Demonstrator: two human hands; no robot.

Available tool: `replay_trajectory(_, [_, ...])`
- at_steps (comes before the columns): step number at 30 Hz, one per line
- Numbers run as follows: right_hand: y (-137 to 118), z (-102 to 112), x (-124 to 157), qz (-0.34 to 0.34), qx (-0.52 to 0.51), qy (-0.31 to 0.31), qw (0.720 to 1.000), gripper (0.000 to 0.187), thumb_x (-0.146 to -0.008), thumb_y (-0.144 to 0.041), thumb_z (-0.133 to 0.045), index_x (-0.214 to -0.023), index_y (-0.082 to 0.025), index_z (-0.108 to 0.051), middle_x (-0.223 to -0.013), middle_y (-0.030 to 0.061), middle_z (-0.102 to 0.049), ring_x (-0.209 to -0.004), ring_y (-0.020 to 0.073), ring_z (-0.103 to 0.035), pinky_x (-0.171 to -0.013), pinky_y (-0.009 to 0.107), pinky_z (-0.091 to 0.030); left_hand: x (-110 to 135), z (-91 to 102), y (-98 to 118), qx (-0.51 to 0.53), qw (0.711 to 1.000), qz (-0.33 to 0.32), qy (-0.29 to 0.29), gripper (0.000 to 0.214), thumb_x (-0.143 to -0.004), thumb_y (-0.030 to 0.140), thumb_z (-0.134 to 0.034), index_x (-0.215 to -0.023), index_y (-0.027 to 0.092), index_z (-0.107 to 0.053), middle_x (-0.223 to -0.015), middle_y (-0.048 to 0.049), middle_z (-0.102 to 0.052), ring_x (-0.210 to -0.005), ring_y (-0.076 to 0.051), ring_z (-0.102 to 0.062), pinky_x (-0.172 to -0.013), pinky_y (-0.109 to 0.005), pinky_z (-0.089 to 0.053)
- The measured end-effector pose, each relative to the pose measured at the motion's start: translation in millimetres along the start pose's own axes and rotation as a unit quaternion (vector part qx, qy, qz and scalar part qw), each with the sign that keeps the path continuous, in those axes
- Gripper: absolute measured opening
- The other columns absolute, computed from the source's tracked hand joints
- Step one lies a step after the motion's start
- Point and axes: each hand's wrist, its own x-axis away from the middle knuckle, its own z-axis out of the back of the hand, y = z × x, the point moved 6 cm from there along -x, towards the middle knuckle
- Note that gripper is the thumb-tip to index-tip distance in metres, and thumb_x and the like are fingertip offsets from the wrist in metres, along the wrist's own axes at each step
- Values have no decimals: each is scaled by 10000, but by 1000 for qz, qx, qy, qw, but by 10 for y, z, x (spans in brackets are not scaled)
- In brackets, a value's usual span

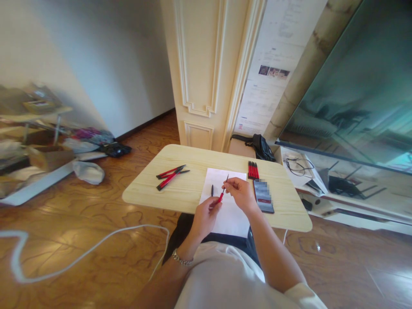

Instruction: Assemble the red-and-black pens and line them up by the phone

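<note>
Over a white paper sheet (227, 221), my left hand (205, 215) is closed around a red pen barrel (220, 197). The fingertips of my right hand (240, 192) pinch a thin dark pen refill (226, 180) that lines up with the barrel's upper end. Whether the refill sits inside the barrel is too small to tell. A short black pen part (212, 190) lies on the sheet, just beyond my left hand. To the left, several red and black pens (169, 178) lie crossed in a loose pile. Farther right, several more pens (253, 170) lie side by side in a row.
A dark phone (264, 198) lies on the small wooden table (144, 189), right of the paper. Behind the table are a panelled pillar (206, 64) and a black bag (262, 148). A white cable (112, 235) runs across the floor at left, near boxes and bags.
</note>
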Motion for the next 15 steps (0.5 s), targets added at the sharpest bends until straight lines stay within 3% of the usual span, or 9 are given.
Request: replay_trajectory(15, [111,-39,131,4,70,-8,998,285,-792,-430,-565,-807,-161,-658,-692,19,-634,-613,128,-532,-558,235,-394,-2,-16,-22,1,1000,1,-11,237,-843,351,-545,-974,182,-648,-903,-57,-702,-794,-181,-652,-687,-261,-494])
